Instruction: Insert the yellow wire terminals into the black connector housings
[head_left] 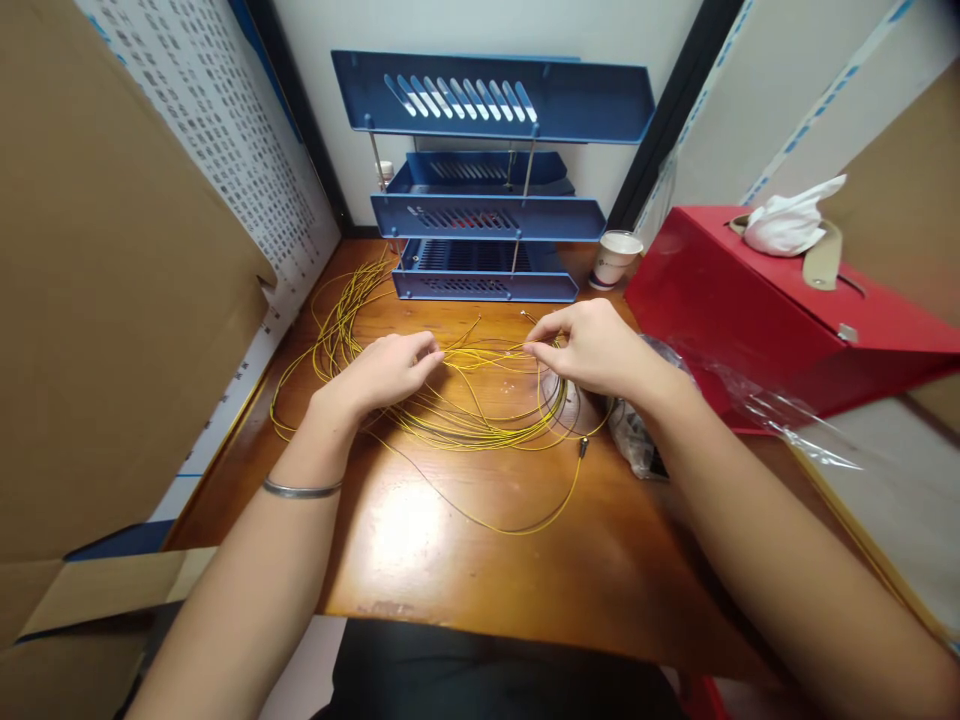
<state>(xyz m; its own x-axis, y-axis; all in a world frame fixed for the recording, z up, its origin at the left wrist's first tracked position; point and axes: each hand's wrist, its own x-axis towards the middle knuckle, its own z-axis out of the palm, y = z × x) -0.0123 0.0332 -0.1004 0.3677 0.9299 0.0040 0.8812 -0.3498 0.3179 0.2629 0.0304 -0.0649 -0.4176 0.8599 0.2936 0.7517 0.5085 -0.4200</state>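
Note:
A loose coil of thin yellow cable (480, 436) lies on the wooden table in front of me. At the coil's left side, my left hand (394, 372) is closed, its thumb and fingers pinching some strands. My right hand (589, 345) pinches the same stretch of yellow cable from the right, fingertips pressed together. Between the two hands several strands run side by side. One strand loops toward me and ends in a dark connector (583, 447). A small metal cable tip (523, 314) pokes up by my right fingertips.
Behind the cable stands a blue tiered file tray (487, 218). A paper cup (615, 262) is to its right, near a red box (720, 320) with tissue on top. Clear plastic bags (637, 440) lie beside my right forearm. Cardboard (112, 300) walls the left side.

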